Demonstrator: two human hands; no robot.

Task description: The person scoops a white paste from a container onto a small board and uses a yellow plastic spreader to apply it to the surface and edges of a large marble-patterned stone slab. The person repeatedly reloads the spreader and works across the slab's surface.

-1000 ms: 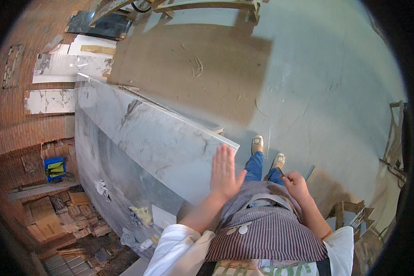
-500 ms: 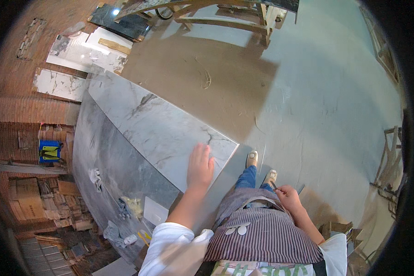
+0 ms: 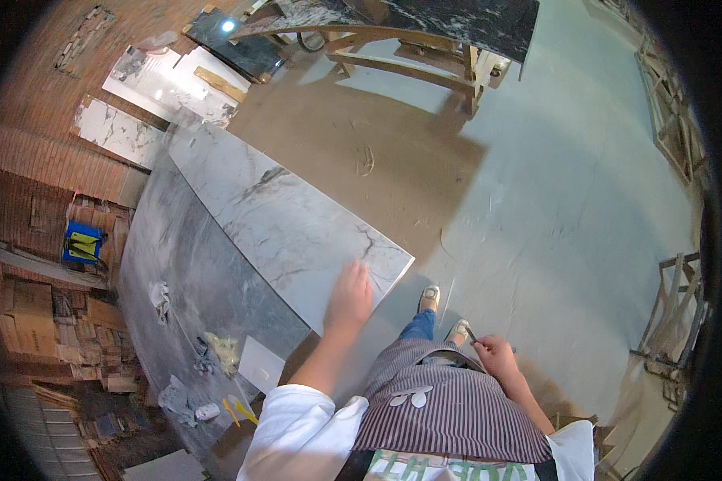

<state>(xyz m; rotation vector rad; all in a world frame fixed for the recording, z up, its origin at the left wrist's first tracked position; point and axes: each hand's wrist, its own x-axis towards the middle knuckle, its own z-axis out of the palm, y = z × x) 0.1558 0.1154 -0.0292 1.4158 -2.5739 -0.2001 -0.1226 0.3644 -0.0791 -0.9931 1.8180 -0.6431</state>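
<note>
Near the table's (image 3: 148,264) closest corner, toward six o'clock of the scene, a white marble slab (image 3: 285,228) with grey veins lies flat on the darker grey top. Its long axis runs from about ten o'clock, far from the person, down to four o'clock, where its near corner juts past the table edge above the floor (image 3: 586,208). The left hand (image 3: 349,298) rests palm down on the slab just inside that near corner, fingers spread and pointing up toward twelve o'clock; it is open and flat, gripping nothing. From this hand the bulk of the slab stretches away toward ten and eleven o'clock, so the left hand is plainly the nearer of the two. The right hand (image 3: 496,355) hangs well apart from the slab, at about four o'clock of the left hand, down by the striped apron (image 3: 449,409). It is curled closed around a small thin tool (image 3: 471,335) whose tip pokes out toward eleven o'clock; I cannot tell what kind of tool it is. Crumpled rags (image 3: 180,397) and yellow-handled implements (image 3: 239,410) lie on the table at about eight o'clock of the left hand, and a wooden trestle stand (image 3: 409,60) carrying a dark slab sits across the floor at twelve o'clock.
</note>
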